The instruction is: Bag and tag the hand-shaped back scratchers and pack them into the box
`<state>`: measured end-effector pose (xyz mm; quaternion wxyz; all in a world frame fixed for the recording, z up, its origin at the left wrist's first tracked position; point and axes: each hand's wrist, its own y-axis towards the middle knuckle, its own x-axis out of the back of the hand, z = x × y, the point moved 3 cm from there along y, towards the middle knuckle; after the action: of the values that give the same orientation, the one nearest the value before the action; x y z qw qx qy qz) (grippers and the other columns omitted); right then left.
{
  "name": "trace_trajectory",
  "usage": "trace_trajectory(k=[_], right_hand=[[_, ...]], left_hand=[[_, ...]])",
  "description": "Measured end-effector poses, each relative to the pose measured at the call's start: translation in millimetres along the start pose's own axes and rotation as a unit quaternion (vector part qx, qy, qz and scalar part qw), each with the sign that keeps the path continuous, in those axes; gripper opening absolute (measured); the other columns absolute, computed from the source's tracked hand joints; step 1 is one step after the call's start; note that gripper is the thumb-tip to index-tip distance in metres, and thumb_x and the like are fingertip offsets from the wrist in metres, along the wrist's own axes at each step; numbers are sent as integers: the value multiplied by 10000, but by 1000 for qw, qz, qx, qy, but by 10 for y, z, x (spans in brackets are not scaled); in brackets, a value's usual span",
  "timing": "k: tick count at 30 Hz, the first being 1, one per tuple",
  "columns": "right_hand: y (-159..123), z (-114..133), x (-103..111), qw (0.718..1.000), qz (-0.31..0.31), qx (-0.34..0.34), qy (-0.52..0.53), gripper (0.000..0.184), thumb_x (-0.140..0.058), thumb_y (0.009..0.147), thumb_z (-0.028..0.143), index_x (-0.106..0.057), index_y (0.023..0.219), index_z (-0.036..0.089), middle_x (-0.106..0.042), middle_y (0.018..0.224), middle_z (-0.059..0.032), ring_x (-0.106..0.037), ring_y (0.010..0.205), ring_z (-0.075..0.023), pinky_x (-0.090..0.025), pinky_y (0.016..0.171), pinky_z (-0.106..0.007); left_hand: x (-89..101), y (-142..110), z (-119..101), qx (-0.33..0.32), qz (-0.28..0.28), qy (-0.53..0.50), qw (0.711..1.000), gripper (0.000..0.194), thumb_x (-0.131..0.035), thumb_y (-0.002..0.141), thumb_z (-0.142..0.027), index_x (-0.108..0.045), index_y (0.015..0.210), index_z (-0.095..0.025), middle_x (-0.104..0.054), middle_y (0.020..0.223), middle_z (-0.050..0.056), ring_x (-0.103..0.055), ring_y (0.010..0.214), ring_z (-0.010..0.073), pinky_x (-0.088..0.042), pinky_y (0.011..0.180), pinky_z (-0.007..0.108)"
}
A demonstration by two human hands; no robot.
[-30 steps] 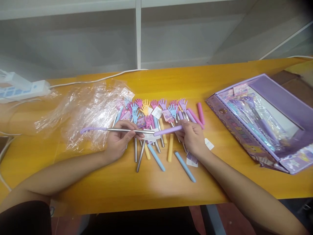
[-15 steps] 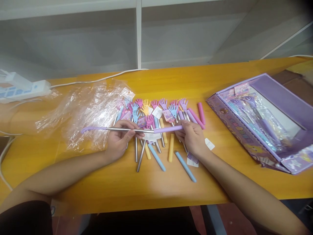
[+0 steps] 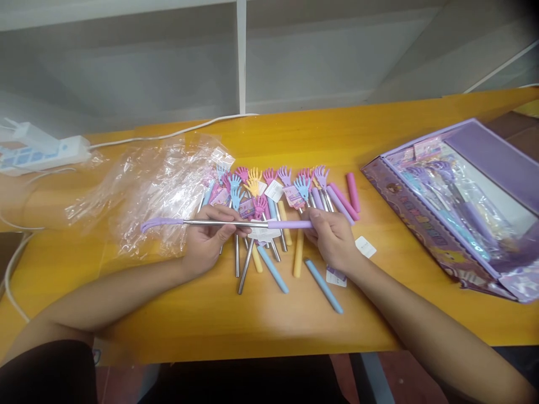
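My left hand [image 3: 207, 242] pinches the steel telescopic shaft of a purple back scratcher [image 3: 219, 224] that lies stretched out sideways above the table. Its purple claw end points left over the plastic bags. My right hand [image 3: 332, 237] grips the scratcher's purple handle at the other end. Under both hands lies a heap of several small back scratchers [image 3: 273, 196] with pink, blue, yellow and purple hand-shaped heads and coloured handles, some with paper tags.
Crumpled clear plastic bags [image 3: 155, 185] lie left of the heap on the yellow table [image 3: 269, 320]. An open purple box [image 3: 458, 207] holding bagged scratchers stands at the right. A white power strip [image 3: 37, 151] and cable sit at the far left. A grey wall is behind.
The purple handle has slid left along the shaft, so the scratcher is a little shorter. Both hands keep their hold; the view has shifted slightly.
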<state>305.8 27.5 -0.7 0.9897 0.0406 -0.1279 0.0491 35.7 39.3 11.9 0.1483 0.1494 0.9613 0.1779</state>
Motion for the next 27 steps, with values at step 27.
trace_trajectory(k=[27], right_hand=[[-30,108,-9,988,36,70,-132,639,-312,1134,603,-414,626,229,-422,529,14,-370,493,-136,-272,547,-330]], left_hand=[[-38,-9,-12,22,33,-24,999,97,-687,1027,-136,-607,1004,-186,-711,972,13,-829,856,186,-710,701,290]])
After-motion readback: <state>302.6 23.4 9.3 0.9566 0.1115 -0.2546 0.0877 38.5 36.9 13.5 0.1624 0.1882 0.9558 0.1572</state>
